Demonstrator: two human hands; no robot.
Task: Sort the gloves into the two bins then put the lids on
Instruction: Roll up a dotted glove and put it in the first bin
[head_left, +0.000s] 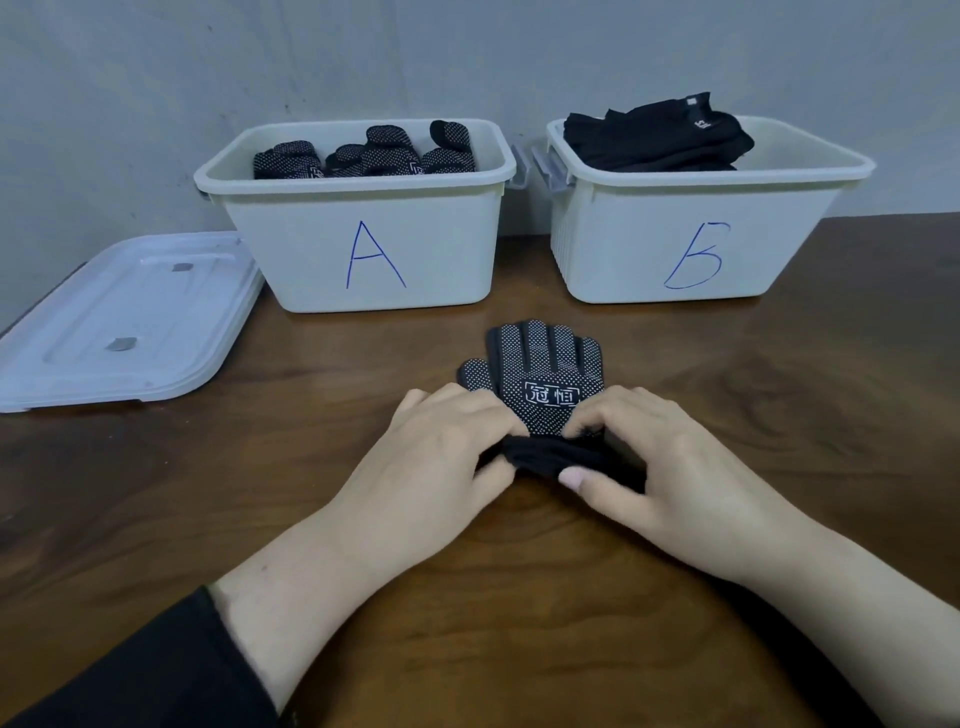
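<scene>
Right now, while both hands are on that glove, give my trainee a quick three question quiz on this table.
1. True or false: the left hand and right hand both grip the cuff of the dotted glove.
2. Which bin holds dotted gloves like it: bin A or bin B?
3. Fill in: the lids lie stacked on the table beside bin ____.

Key: 1 true. 2 bin A. 3 A.
</scene>
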